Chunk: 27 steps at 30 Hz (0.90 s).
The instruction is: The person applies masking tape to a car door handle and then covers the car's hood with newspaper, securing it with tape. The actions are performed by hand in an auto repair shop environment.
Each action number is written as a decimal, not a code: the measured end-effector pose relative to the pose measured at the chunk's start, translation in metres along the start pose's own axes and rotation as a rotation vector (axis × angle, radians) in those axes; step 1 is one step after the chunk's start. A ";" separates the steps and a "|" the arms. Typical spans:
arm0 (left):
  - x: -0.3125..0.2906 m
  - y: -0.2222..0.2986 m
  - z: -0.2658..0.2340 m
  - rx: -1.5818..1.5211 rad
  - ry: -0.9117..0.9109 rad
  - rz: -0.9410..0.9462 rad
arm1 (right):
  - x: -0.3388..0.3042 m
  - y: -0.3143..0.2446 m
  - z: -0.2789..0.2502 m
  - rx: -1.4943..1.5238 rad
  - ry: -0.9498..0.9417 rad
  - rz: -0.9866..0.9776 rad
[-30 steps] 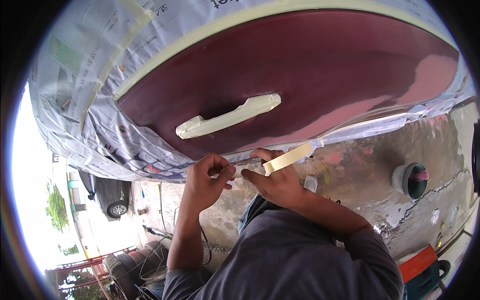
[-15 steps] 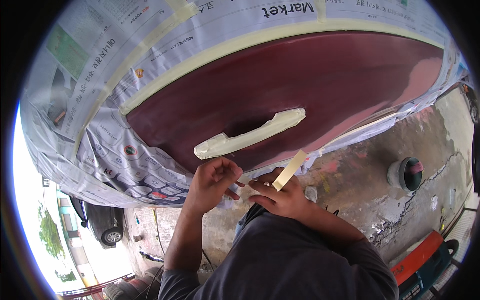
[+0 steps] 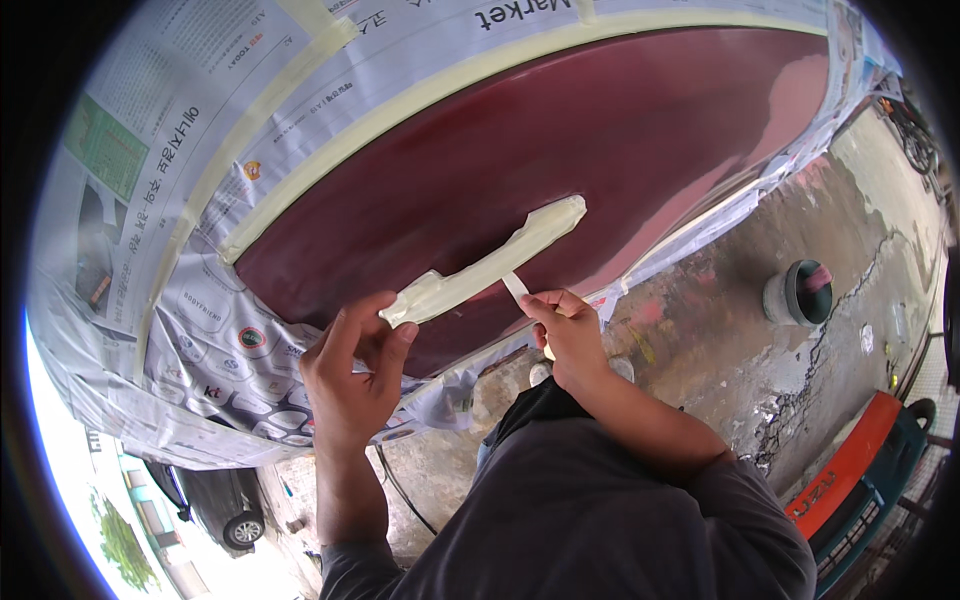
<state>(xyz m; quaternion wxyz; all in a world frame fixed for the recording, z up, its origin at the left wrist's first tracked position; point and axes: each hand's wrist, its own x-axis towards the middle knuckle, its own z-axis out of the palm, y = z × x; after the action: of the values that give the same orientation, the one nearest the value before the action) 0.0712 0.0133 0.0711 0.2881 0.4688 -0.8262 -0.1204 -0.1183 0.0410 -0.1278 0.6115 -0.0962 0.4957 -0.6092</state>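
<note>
A car door handle [image 3: 490, 265] wrapped in cream masking tape stands out from a dark red car panel [image 3: 420, 180]. My left hand [image 3: 350, 360] is at the handle's left end, its thumb and forefinger apart on either side of that tip. Whether both touch it I cannot tell. Below the handle's middle, my right hand [image 3: 568, 335] pinches a strip of masking tape [image 3: 514, 286]. The strip's free end points up toward the handle's lower edge; more cream tape shows under the curled fingers.
Newspaper sheets [image 3: 215, 130], edged with masking tape, cover the bodywork around the panel. On the stained concrete floor [image 3: 690, 330] a bucket [image 3: 797, 293] stands at the right. An orange and dark bumper-like part [image 3: 845, 470] lies lower right. A dark car [image 3: 215, 500] is at the lower left.
My left hand has moved left and up to the handle's end. The right hand has turned and risen, bringing the tape strip close under the handle. The view has shifted slightly.
</note>
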 end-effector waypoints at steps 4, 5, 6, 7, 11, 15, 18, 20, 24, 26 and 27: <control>0.040 -0.015 0.010 0.393 0.104 0.577 | -0.010 -0.003 0.022 0.064 0.142 0.153; 0.048 -0.016 0.014 0.465 0.078 0.614 | -0.013 -0.005 0.028 0.068 0.176 0.157; 0.056 -0.016 0.019 0.541 0.054 0.651 | -0.016 -0.007 0.033 0.074 0.163 0.136; 0.063 -0.016 0.023 0.626 0.009 0.658 | -0.017 -0.009 0.039 0.073 0.171 0.120; 0.085 -0.014 0.042 0.737 -0.113 0.772 | -0.020 -0.013 0.056 0.064 0.176 0.069; 0.096 -0.022 0.056 0.829 -0.153 0.890 | -0.020 -0.007 0.064 0.025 0.193 0.051; 0.099 -0.026 0.059 0.841 -0.187 0.950 | -0.018 -0.002 0.066 0.035 0.217 -0.009; 0.099 -0.027 0.056 0.841 -0.245 0.977 | -0.018 0.002 0.068 0.044 0.224 -0.047; 0.101 -0.023 0.045 0.827 -0.319 0.998 | -0.020 0.008 0.075 -0.018 0.250 -0.089; 0.103 -0.022 0.043 0.742 -0.269 1.002 | -0.021 0.010 0.078 -0.036 0.261 -0.150; 0.104 -0.021 0.043 0.758 -0.297 1.014 | -0.021 0.011 0.079 -0.033 0.263 -0.180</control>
<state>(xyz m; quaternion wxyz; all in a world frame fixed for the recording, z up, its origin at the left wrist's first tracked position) 0.0195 -0.0883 0.0641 0.0066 0.0684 -0.9612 0.2670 -0.0490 0.0226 -0.0868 0.4825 -0.0697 0.5710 -0.6605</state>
